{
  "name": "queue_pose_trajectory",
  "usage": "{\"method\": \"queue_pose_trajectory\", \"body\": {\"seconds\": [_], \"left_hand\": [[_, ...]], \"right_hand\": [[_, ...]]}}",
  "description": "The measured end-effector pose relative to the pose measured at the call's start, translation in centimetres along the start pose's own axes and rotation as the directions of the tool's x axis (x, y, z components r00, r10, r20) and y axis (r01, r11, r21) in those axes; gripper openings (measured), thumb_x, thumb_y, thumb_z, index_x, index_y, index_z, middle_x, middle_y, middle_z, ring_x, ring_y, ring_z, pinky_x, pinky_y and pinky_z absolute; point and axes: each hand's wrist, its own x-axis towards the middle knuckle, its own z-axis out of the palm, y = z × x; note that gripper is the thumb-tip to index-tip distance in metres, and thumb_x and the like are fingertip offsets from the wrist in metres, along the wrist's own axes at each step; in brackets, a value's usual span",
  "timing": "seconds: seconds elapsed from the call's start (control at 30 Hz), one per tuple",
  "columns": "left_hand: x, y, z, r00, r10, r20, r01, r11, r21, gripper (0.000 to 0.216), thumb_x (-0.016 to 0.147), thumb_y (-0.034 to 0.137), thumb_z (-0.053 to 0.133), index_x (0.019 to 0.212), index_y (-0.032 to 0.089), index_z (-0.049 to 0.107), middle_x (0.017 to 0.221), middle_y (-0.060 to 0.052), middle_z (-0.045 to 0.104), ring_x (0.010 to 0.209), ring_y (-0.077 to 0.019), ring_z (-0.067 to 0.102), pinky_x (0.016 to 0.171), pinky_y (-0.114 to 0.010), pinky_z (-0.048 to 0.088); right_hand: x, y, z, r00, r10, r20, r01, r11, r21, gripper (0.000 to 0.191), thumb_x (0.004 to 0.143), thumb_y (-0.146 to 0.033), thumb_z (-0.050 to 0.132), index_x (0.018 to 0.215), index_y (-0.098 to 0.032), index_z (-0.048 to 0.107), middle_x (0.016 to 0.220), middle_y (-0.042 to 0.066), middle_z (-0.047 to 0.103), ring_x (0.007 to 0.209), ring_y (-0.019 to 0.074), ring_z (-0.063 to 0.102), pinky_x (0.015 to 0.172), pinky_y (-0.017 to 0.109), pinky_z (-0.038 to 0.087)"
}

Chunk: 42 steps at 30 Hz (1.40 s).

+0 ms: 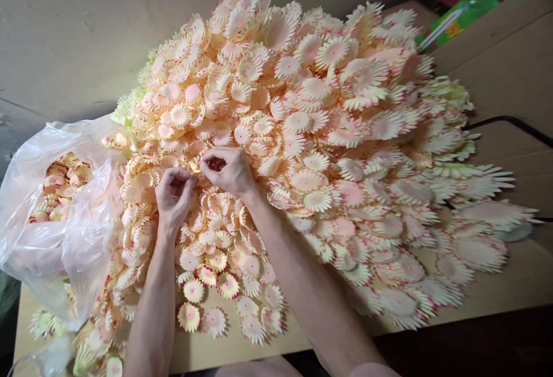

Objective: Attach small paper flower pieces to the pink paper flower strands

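Note:
My left hand [174,193] is closed in a pinch over the middle of a big heap of artificial flower petal pieces [298,123]. Close beside it, my right hand [228,170] pinches with its fingers curled. The fingertips of the two hands nearly meet, and a small yellowish petal piece [194,166] shows between them. Whether either hand grips that piece is too small to tell. The heaped pieces are round, cream to pale pink, with fringed edges and red tips. Several single petal pieces [215,322] lie flat below my hands.
A clear plastic bag [88,238] holding more red-tipped petal pieces stands at the left. The heap covers much of the wooden table [268,354] and rises toward the wall [86,37]. Cardboard [496,60] and a green packet [462,19] are at the right, with a black rod [514,122].

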Motion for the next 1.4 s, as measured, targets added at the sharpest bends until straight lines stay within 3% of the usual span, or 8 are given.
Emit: {"method": "queue_pose_trajectory", "body": {"seconds": [0.17,0.33,0.47,0.7,0.83,1.03,1.2,1.4], "left_hand": [[0.1,0.2,-0.1,0.999,-0.034,-0.003,0.034,0.999,-0.034,0.028,0.074,0.036,0.080,0.078,0.019,0.058,0.070,0.002,0.054,0.061,-0.0069,0.053,0.062,-0.019,0.048],[0.2,0.5,-0.4,0.992,-0.121,-0.044,0.117,0.990,-0.079,0.032,0.070,0.036,0.082,0.074,0.019,0.056,0.065,0.004,0.051,0.055,-0.0064,0.046,0.051,-0.018,0.041],[0.3,0.1,-0.7,0.988,-0.150,0.025,0.152,0.968,-0.198,0.029,0.072,0.034,0.082,0.079,0.020,0.057,0.072,0.002,0.054,0.064,-0.0079,0.052,0.061,-0.019,0.045],[0.1,0.2,-0.8,0.989,-0.136,0.059,0.147,0.952,-0.269,0.026,0.077,0.027,0.079,0.092,0.022,0.059,0.083,0.002,0.054,0.073,-0.0061,0.054,0.068,-0.016,0.045],[0.0,0.4,-0.7,0.981,-0.159,0.112,0.186,0.935,-0.303,0.028,0.078,0.029,0.079,0.095,0.022,0.058,0.085,0.002,0.056,0.075,-0.0065,0.057,0.074,-0.018,0.048],[-0.2,0.9,-0.4,0.978,-0.166,0.127,0.190,0.959,-0.209,0.035,0.078,0.035,0.079,0.096,0.022,0.052,0.067,0.007,0.054,0.053,-0.0041,0.050,0.052,-0.014,0.043],[-0.4,1.1,-0.4,0.957,-0.237,0.168,0.275,0.925,-0.261,0.038,0.080,0.033,0.077,0.102,0.028,0.047,0.068,0.009,0.053,0.048,-0.0040,0.048,0.045,-0.013,0.046],[-0.4,1.2,-0.8,0.939,-0.279,0.198,0.334,0.876,-0.348,0.043,0.077,0.029,0.079,0.099,0.027,0.042,0.072,0.008,0.054,0.056,-0.0059,0.056,0.046,-0.013,0.050]], "right_hand": [[-0.2,0.1,0.4,0.997,0.036,-0.068,-0.037,0.999,-0.013,0.017,0.082,-0.022,0.062,0.066,-0.018,0.064,0.068,0.004,0.070,0.058,0.0152,0.059,0.062,0.029,0.049],[-0.2,0.4,0.3,0.994,0.075,-0.083,-0.069,0.995,0.078,0.014,0.084,-0.025,0.063,0.074,-0.017,0.068,0.074,0.007,0.072,0.063,0.0166,0.064,0.063,0.029,0.052],[-0.1,0.7,0.1,0.991,0.129,-0.028,-0.123,0.977,0.176,0.014,0.084,-0.029,0.065,0.080,-0.016,0.070,0.075,0.006,0.072,0.063,0.0157,0.063,0.060,0.029,0.052],[-0.1,0.2,-0.1,0.992,0.077,0.095,-0.100,0.959,0.265,0.013,0.079,-0.027,0.072,0.084,-0.015,0.070,0.085,0.006,0.070,0.065,0.0126,0.061,0.053,0.024,0.047],[-0.2,0.1,0.2,0.996,0.053,0.071,-0.069,0.967,0.245,0.016,0.080,-0.030,0.074,0.073,-0.015,0.071,0.085,0.007,0.072,0.069,0.0135,0.063,0.053,0.023,0.045],[-0.3,0.1,0.5,0.991,0.021,0.134,-0.061,0.951,0.302,0.023,0.080,-0.034,0.075,0.069,-0.015,0.071,0.078,0.006,0.072,0.065,0.0137,0.062,0.055,0.025,0.044],[-0.2,0.0,-0.2,0.951,0.160,0.263,-0.245,0.912,0.330,0.031,0.081,-0.040,0.074,0.067,-0.014,0.065,0.058,-0.002,0.058,0.051,0.0081,0.045,0.049,0.023,0.034],[-0.1,0.1,-0.4,0.914,0.227,0.336,-0.355,0.848,0.393,0.038,0.079,-0.048,0.074,0.069,-0.016,0.056,0.062,-0.004,0.050,0.055,0.0082,0.044,0.050,0.022,0.036]]}}
